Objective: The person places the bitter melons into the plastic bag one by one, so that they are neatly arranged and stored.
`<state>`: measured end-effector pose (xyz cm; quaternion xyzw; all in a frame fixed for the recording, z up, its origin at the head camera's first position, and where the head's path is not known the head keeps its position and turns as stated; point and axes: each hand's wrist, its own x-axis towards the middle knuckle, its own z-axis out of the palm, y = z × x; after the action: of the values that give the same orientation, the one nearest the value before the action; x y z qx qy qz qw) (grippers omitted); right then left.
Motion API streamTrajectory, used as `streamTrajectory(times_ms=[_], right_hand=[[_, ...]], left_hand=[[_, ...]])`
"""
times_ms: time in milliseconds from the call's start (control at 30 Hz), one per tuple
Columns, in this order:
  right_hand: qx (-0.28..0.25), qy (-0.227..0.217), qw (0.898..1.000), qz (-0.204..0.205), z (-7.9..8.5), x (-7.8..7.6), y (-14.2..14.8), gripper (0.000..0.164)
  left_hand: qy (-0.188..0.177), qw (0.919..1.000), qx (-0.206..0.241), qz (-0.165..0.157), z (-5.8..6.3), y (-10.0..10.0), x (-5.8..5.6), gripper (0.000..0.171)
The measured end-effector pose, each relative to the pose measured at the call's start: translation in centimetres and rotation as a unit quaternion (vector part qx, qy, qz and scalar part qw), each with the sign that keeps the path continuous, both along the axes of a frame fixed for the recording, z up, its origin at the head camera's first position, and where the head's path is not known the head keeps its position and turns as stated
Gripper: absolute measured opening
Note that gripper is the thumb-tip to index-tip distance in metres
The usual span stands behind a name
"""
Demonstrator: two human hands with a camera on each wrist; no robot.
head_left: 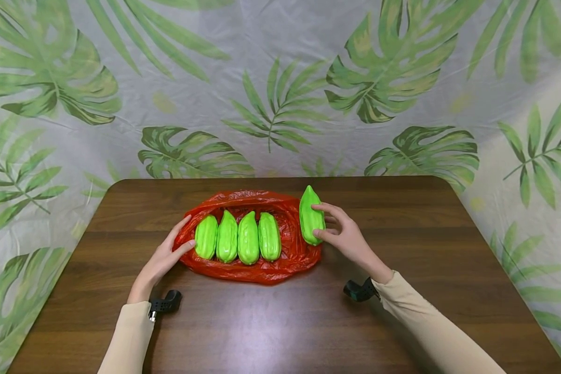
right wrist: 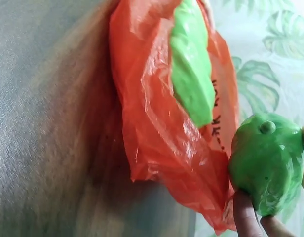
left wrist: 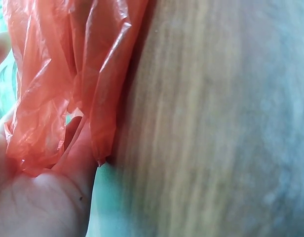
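Observation:
A red plastic bag (head_left: 262, 272) lies spread open on the table, with several glossy bright green ridged gourds (head_left: 248, 239) side by side in it. My left hand (head_left: 161, 259) holds the bag's left edge, thumb beside the leftmost gourd. Thin red plastic covers part of that hand (left wrist: 48, 197) in the left wrist view. At the bag's right end, my right hand (head_left: 348, 234) grips another green gourd (head_left: 310, 215), pointed end away from me, between thumb and fingers. In the right wrist view, this gourd (right wrist: 268, 163) shows a small round nub, beside the bag's edge (right wrist: 191, 173).
The brown wooden table (head_left: 271, 327) extends around the bag on all sides. Behind it hangs a pale cloth (head_left: 280, 83) printed with green leaves. A black wrist camera (head_left: 168, 301) sits at the left wrist, another camera (head_left: 359, 290) at the right.

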<state>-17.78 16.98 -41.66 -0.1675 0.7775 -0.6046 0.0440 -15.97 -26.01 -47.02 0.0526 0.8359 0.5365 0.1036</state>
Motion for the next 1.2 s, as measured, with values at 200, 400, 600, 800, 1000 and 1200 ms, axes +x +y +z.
streamTrajectory(times_ms=[200, 400, 600, 800, 1000, 1200], right_hand=[[0.019, 0.005, 1.0, 0.008, -0.4, 0.4, -0.6, 0.052], [0.046, 0.003, 0.999, 0.016, 0.3, 1.1, -1.5, 0.051], [0.077, 0.007, 0.997, 0.018, 1.1, 1.8, -2.4, 0.05], [0.074, 0.016, 0.997, 0.017, -1.5, 0.8, -2.3, 0.051], [0.078, 0.03, 0.996, 0.023, -2.1, 0.7, -2.7, 0.05], [0.102, 0.042, 0.994, 0.023, -2.1, 0.7, -3.3, 0.051]], left_hand=[[0.004, 1.0, 0.002, -0.002, 0.0, 0.0, 0.0, 0.07], [0.002, 1.0, 0.0, -0.001, 0.0, 0.0, 0.1, 0.07], [-0.002, 1.0, -0.003, 0.001, -0.1, 0.0, 0.0, 0.071], [-0.002, 1.0, -0.004, 0.001, -0.1, 0.0, 0.0, 0.071], [0.0, 1.0, -0.006, 0.0, -0.1, 0.0, 0.0, 0.071], [0.003, 1.0, 0.0, -0.001, 0.0, 0.0, 0.0, 0.07]])
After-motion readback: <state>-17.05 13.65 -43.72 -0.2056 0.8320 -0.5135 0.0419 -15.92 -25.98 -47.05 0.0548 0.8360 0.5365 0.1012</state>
